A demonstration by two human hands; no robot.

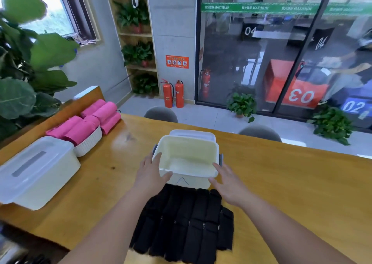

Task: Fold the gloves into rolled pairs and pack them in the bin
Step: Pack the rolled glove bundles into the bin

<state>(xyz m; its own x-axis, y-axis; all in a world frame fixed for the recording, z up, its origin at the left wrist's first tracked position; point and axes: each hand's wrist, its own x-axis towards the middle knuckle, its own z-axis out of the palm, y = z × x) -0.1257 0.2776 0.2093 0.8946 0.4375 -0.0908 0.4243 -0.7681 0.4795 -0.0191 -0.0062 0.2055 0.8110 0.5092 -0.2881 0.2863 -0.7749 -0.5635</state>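
An open cream bin point(187, 141) with grey side clips sits on the wooden table, nothing inside it. Its lid point(191, 132) lies under or behind it. My left hand point(152, 170) rests against the bin's near left corner, fingers straight along the side and thumb on the front rim. My right hand point(228, 180) is at the near right corner, fingers straight and touching or almost touching the rim. Several black gloves point(187, 223) lie flat in a row between my forearms, just in front of the bin.
A closed white bin with a clear lid point(34, 173) stands at the left. Behind it, a white basket point(88, 143) holds pink rolls point(80, 128), with more pink rolls point(104, 113) beside it. Two grey chairs point(161, 114) stand at the far table edge. A leafy plant point(24, 66) is at the left.
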